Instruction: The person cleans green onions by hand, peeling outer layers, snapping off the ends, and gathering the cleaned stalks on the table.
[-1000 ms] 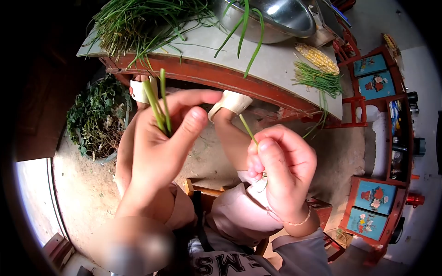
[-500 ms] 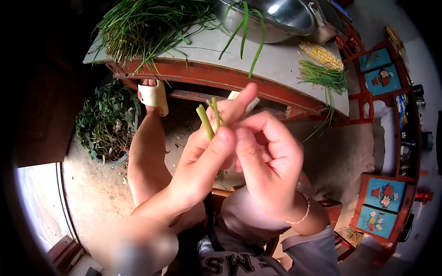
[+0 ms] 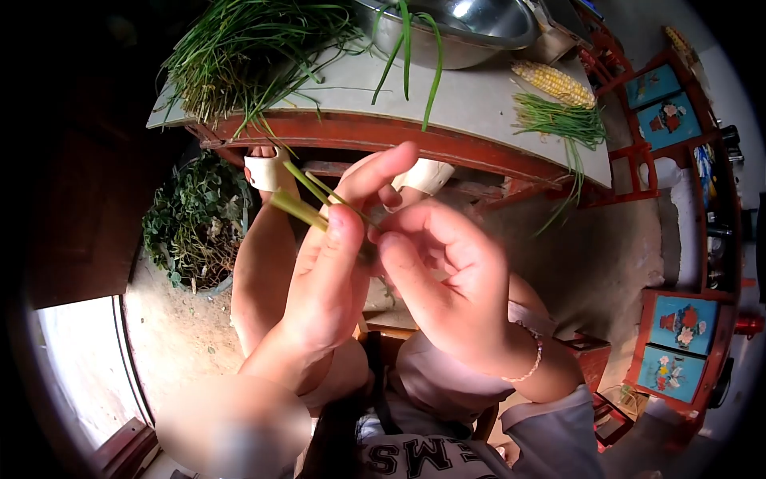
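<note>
Black letters (image 3: 416,457) are printed on the pale shirt (image 3: 391,432); near its sleeve (image 3: 552,431), a bracelet (image 3: 538,354), perhaps braided, is worn.

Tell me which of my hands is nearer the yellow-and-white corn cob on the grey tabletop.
Right. Your right hand is below and left of the corn cob in the picture; your left hand is farther left, and neither touches it.

Basin (image 3: 483,54) cut by top edge; left forearm (image 3: 207,407) blurred; stems (image 3: 300,210) partly behind fingers (image 3: 341,233).

Both hands (image 3: 451,283) pinch green stems (image 3: 297,209) (metal bowl (image 3: 471,54) beyond).
</note>
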{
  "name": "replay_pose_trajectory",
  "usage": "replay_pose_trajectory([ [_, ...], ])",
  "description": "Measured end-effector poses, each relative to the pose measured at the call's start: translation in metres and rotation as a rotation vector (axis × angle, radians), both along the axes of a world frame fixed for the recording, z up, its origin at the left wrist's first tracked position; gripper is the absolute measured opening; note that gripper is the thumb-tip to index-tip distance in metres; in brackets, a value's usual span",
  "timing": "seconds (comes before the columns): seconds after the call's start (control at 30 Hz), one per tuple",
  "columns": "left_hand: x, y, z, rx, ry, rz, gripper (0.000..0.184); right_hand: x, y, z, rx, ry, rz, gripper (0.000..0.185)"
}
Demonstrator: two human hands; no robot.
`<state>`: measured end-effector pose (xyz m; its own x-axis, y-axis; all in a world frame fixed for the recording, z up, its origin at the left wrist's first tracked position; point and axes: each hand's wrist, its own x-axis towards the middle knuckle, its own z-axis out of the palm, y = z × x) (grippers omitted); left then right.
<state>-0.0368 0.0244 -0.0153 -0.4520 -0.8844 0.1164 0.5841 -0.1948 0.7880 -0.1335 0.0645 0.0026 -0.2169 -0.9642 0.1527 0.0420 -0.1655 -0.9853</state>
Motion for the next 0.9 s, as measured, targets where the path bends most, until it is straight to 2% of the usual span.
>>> replay_pose_trajectory([
  [0.07, 0.002, 0.0, 0.007, 0.003, 0.011, -0.155, 0.057, 0.001, -0.002, -0.003, -0.066, 0.057, -0.026, 0.005],
  [0.13, 0.001, 0.0, 0.009, 0.029, -0.018, -0.205, 0.063, 0.0, -0.003, -0.004, -0.089, 0.083, -0.026, 0.005],
  [0.33, 0.0, 0.001, 0.009, 0.115, 0.017, -0.182, 0.059, -0.003, -0.003, -0.001, -0.096, 0.257, -0.039, 0.008],
  [0.5, 0.001, 0.0, 0.001, 0.115, 0.138, -0.223, 0.043, -0.005, -0.004, 0.002, -0.075, 0.303, -0.043, 0.008],
  [0.57, -0.003, -0.002, -0.002, 0.046, 0.086, -0.167, 0.04, -0.018, -0.008, 0.008, -0.26, 0.808, -0.183, 0.008],
  [0.63, -0.001, -0.007, -0.006, -0.113, -0.066, -0.104, 0.036, -0.031, -0.006, 0.018, -0.209, 0.757, -0.206, 0.016],
  [0.67, -0.002, -0.006, -0.002, -0.076, 0.003, -0.125, 0.035, -0.036, -0.008, 0.019, -0.216, 0.73, -0.249, 0.016],
  [0.73, 0.001, -0.005, -0.003, 0.064, 0.066, -0.287, 0.035, -0.042, -0.016, 0.029, -0.247, 0.568, -0.125, 0.019],
  [0.77, 0.003, -0.004, -0.003, 0.065, 0.068, -0.291, 0.035, -0.042, -0.021, 0.027, -0.195, 0.405, -0.04, 0.02],
  [0.83, 0.007, -0.002, -0.001, 0.19, 0.113, -0.507, 0.036, -0.035, -0.027, 0.026, -0.017, 0.152, 0.086, 0.02],
  [0.9, 0.007, -0.001, 0.002, 0.178, 0.061, -0.495, 0.037, -0.034, -0.028, 0.022, 0.133, -0.048, 0.178, 0.02],
])
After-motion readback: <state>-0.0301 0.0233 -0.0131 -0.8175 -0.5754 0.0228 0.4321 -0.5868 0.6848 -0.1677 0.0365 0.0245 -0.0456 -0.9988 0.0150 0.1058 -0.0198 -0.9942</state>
